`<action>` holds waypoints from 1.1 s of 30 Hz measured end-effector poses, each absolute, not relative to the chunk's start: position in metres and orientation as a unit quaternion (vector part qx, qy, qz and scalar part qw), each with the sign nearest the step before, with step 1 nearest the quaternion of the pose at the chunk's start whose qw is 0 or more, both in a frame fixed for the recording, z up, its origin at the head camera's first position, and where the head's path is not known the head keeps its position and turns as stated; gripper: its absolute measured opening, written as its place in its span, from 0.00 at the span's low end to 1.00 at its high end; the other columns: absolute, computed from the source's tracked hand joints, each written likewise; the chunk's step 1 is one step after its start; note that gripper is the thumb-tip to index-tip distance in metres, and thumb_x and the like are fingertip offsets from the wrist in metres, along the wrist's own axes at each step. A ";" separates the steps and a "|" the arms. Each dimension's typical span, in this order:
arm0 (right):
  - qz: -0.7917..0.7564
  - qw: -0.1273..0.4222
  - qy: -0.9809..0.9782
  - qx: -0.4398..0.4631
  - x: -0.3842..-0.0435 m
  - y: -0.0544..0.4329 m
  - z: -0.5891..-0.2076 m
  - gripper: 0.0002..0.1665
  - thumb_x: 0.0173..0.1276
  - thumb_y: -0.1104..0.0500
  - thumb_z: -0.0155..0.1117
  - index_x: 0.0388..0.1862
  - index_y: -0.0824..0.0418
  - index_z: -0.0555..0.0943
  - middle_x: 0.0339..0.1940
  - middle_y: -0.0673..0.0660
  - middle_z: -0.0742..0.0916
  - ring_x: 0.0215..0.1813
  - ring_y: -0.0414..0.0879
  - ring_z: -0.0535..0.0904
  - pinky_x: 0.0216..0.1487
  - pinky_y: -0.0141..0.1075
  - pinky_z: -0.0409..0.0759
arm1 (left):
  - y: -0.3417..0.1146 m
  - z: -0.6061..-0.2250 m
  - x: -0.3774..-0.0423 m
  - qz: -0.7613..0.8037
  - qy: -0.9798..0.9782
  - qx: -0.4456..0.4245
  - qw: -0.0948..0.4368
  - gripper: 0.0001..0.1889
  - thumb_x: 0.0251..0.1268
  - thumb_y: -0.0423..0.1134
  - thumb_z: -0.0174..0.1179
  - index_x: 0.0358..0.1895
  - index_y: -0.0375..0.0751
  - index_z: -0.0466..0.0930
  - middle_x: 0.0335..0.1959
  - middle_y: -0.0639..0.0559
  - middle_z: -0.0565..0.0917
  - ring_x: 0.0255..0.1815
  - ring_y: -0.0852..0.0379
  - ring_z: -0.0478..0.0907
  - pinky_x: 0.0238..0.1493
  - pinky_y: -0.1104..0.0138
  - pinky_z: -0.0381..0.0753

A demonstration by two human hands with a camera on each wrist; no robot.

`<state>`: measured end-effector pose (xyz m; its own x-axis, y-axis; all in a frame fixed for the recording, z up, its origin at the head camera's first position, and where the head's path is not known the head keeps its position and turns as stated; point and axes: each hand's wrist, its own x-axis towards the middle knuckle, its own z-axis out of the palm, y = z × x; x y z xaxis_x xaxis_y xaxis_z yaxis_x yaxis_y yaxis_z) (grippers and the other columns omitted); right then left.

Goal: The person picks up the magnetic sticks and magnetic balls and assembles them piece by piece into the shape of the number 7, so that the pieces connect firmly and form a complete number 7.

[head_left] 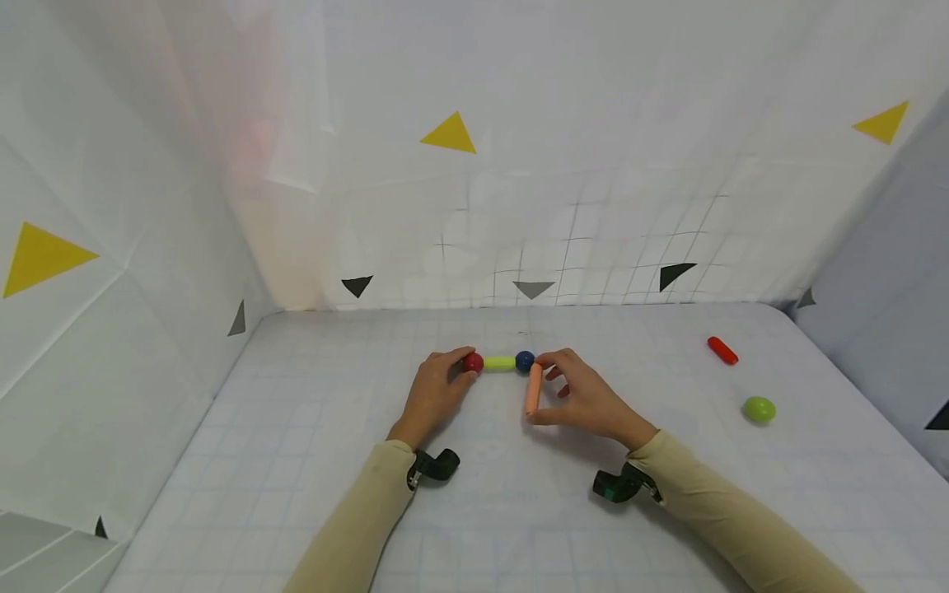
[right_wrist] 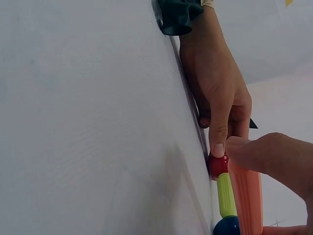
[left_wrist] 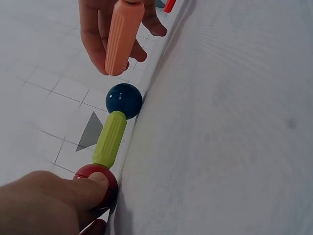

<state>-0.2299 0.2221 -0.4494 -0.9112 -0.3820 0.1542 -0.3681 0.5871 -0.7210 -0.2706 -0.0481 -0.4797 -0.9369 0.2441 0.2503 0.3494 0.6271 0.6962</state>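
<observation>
My left hand point(head_left: 434, 394) pinches a red ball point(head_left: 473, 362) between thumb and fingers. A yellow-green ridged rod point(head_left: 499, 362) joins that ball to a dark blue ball point(head_left: 524, 361), all lying in a row on the table. An orange ridged rod point(head_left: 534, 389) is held by its two ends between the thumb and a finger of my right hand point(head_left: 586, 397). In the left wrist view the orange rod point(left_wrist: 124, 39) stands apart from the blue ball point(left_wrist: 124, 101). The right wrist view shows the thumb on one end of the orange rod point(right_wrist: 246, 198).
To the right on the white table point(head_left: 474, 527) lie a red rod point(head_left: 722, 350) and a green ball point(head_left: 759, 409). White sheet walls with yellow and dark triangles enclose the back and sides. A dark wrist camera point(head_left: 619, 484) sits on each wrist.
</observation>
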 end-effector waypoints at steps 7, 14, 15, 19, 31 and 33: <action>-0.395 0.012 0.893 -0.213 -0.230 0.217 -0.452 0.50 0.55 0.49 0.86 0.70 0.66 0.72 0.60 0.60 0.77 0.56 0.54 0.77 0.51 0.45 0.83 | -0.048 -0.481 -0.271 -0.397 -0.901 -0.162 0.065 0.23 0.74 0.42 0.66 0.70 0.46 0.80 0.61 0.48 0.83 0.62 0.48 0.76 0.66 0.52 0.74; -0.393 0.004 0.892 -0.224 -0.230 0.214 -0.455 0.50 0.54 0.50 0.87 0.70 0.67 0.72 0.59 0.58 0.78 0.56 0.53 0.77 0.50 0.46 0.82 | -0.048 -0.481 -0.272 -0.393 -0.901 -0.169 0.072 0.23 0.75 0.42 0.66 0.70 0.46 0.80 0.61 0.49 0.83 0.62 0.49 0.76 0.65 0.52 0.74; -0.391 0.001 0.892 -0.225 -0.231 0.214 -0.455 0.50 0.54 0.50 0.87 0.70 0.66 0.72 0.59 0.58 0.78 0.56 0.53 0.77 0.50 0.46 0.82 | -0.048 -0.481 -0.272 -0.392 -0.902 -0.168 0.070 0.23 0.75 0.42 0.66 0.70 0.46 0.80 0.61 0.49 0.83 0.62 0.49 0.76 0.65 0.52 0.74; -0.391 -0.002 0.893 -0.225 -0.231 0.213 -0.457 0.50 0.53 0.50 0.87 0.69 0.66 0.72 0.59 0.57 0.78 0.55 0.52 0.77 0.50 0.45 0.82 | -0.048 -0.481 -0.271 -0.393 -0.903 -0.163 0.065 0.23 0.75 0.42 0.66 0.70 0.46 0.79 0.61 0.48 0.83 0.62 0.48 0.76 0.66 0.52 0.74; -0.394 -0.016 0.890 -0.231 -0.229 0.210 -0.459 0.47 0.55 0.48 0.86 0.67 0.66 0.73 0.57 0.57 0.79 0.53 0.52 0.78 0.48 0.45 0.82 | -0.048 -0.481 -0.272 -0.389 -0.903 -0.167 0.070 0.24 0.75 0.42 0.66 0.70 0.46 0.79 0.62 0.48 0.83 0.62 0.49 0.76 0.66 0.53 0.74; -0.394 -0.018 0.891 -0.226 -0.229 0.210 -0.459 0.47 0.55 0.47 0.86 0.67 0.66 0.73 0.57 0.56 0.79 0.53 0.51 0.78 0.48 0.44 0.82 | -0.048 -0.481 -0.272 -0.388 -0.903 -0.168 0.071 0.23 0.75 0.42 0.66 0.70 0.46 0.79 0.62 0.48 0.83 0.62 0.49 0.76 0.66 0.53 0.74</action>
